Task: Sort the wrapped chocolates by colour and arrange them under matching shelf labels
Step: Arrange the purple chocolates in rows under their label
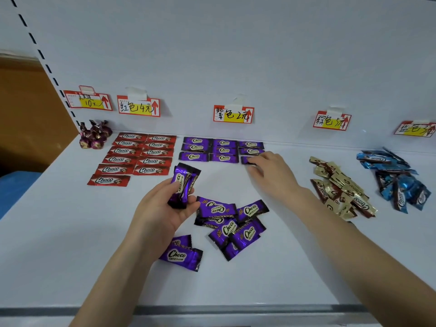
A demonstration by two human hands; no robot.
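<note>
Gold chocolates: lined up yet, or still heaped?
Heaped: the gold chocolates lie overlapping at mixed angles, not in flat rows like the red chocolates.

The white shelf (pixel 70 256) carries maroon foil-twisted chocolates (pixel 95 135) at ten o'clock, red Choco bars (pixel 139 154) in two columns beside them, purple Choco bars (pixel 219 149) in rows at twelve, loose purple ones (pixel 231 223) at centre, and a gold heap (pixel 342 187) and a blue heap (pixel 396 178) at three.

red wrappers (pixel 153 152): "Choco" | purple wrappers (pixel 224 158): "Choco" | red-row label (pixel 138 107): "红色4元" | purple-row label (pixel 233 114): "紫色2元" | far-left label (pixel 87 101): "10元"
</note>
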